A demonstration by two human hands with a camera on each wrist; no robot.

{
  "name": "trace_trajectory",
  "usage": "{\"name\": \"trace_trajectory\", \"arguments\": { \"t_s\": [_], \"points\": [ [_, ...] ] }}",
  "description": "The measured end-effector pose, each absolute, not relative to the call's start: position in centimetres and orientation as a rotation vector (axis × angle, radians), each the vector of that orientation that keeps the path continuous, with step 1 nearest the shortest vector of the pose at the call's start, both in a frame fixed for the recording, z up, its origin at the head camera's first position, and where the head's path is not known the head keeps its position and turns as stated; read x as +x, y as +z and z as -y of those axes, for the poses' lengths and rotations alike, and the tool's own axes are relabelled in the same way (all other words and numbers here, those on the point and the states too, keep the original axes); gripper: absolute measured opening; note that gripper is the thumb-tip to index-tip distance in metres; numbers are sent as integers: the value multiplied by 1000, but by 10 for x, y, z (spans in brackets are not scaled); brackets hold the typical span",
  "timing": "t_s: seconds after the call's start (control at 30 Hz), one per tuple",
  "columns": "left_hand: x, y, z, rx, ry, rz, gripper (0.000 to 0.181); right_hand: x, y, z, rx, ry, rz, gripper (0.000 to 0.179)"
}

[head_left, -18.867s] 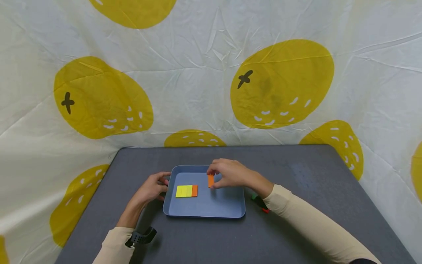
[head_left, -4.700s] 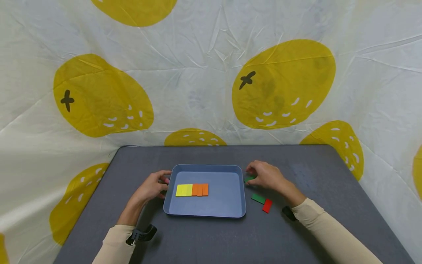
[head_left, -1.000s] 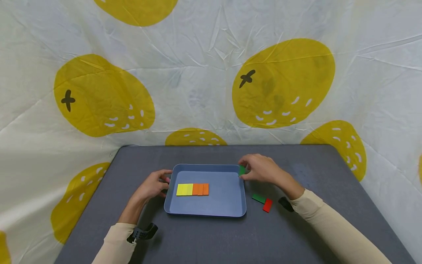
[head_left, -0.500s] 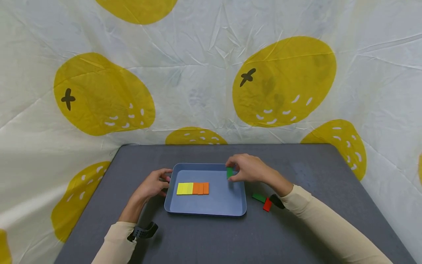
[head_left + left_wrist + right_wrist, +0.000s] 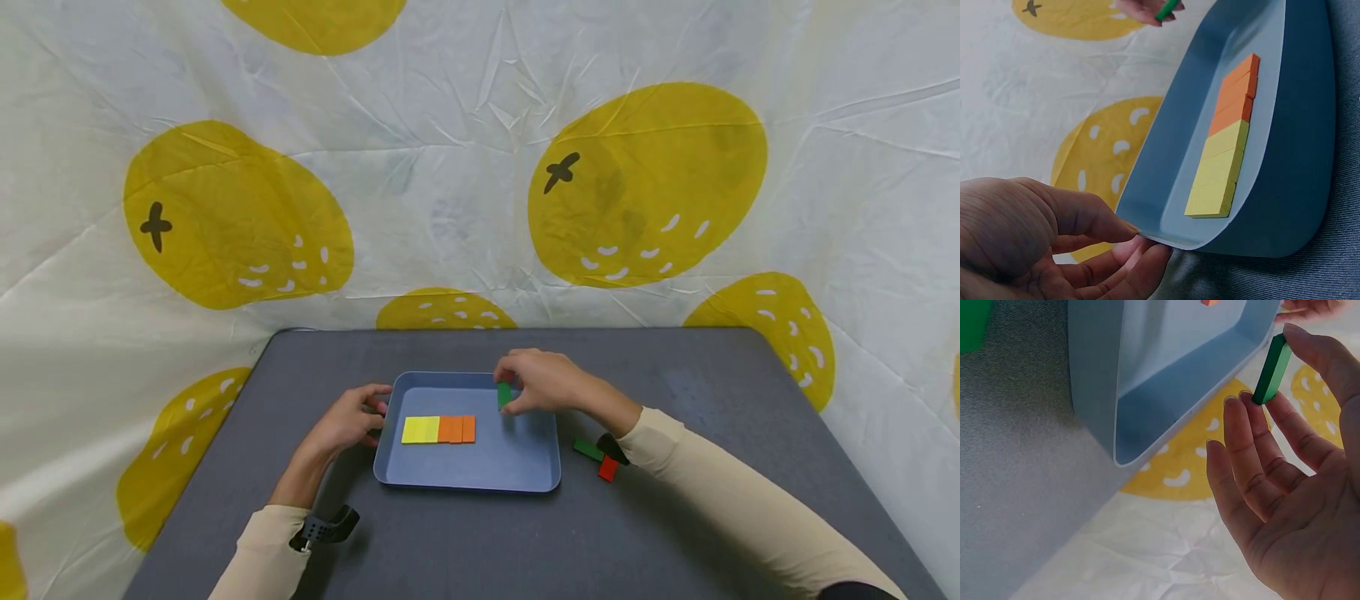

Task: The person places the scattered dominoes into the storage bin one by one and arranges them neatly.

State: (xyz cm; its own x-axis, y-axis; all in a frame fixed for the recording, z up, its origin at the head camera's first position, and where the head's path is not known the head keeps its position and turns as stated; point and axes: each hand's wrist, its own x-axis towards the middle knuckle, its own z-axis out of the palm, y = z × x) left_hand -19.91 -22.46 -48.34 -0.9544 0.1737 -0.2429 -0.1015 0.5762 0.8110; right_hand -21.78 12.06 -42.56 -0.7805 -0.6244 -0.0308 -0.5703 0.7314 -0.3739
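My right hand [image 5: 551, 383] pinches a green block [image 5: 505, 397] between thumb and fingertips, above the right part of a blue-grey tray [image 5: 487, 467]. In the right wrist view the green block [image 5: 1272, 370] is a slim bar gripped by its two ends. My left hand [image 5: 347, 427] holds the tray's left edge, thumb and fingers pinching the rim in the left wrist view. Inside the tray, yellow blocks [image 5: 1217, 172] and orange blocks [image 5: 1235, 97] lie side by side in one straight row.
Right of the tray, another green block [image 5: 588, 450] and a red block [image 5: 608, 468] lie on the dark grey table [image 5: 465, 550], partly overlapped by the right wrist's black band [image 5: 613, 448]. A white curtain [image 5: 442, 208] with yellow fruit prints hangs behind.
Over the frames, orange blocks have joined the row. My right hand took a green block from beside the tray and has carried it left over the tray. The left hand stays put.
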Motion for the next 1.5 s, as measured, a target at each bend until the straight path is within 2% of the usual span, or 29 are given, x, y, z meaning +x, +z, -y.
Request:
{"name": "trace_trajectory", "arguments": {
  "t_s": [0.87, 1.5],
  "points": [
    [-201, -483, 225, 51, 1326, -2514, 59, -233, -453, -71, -987, -131, -2688, 38],
    [-199, -481, 226, 52, 1321, -2514, 57, -224, -466, -56, -965, -17, -2711, 42]
  ]
}}
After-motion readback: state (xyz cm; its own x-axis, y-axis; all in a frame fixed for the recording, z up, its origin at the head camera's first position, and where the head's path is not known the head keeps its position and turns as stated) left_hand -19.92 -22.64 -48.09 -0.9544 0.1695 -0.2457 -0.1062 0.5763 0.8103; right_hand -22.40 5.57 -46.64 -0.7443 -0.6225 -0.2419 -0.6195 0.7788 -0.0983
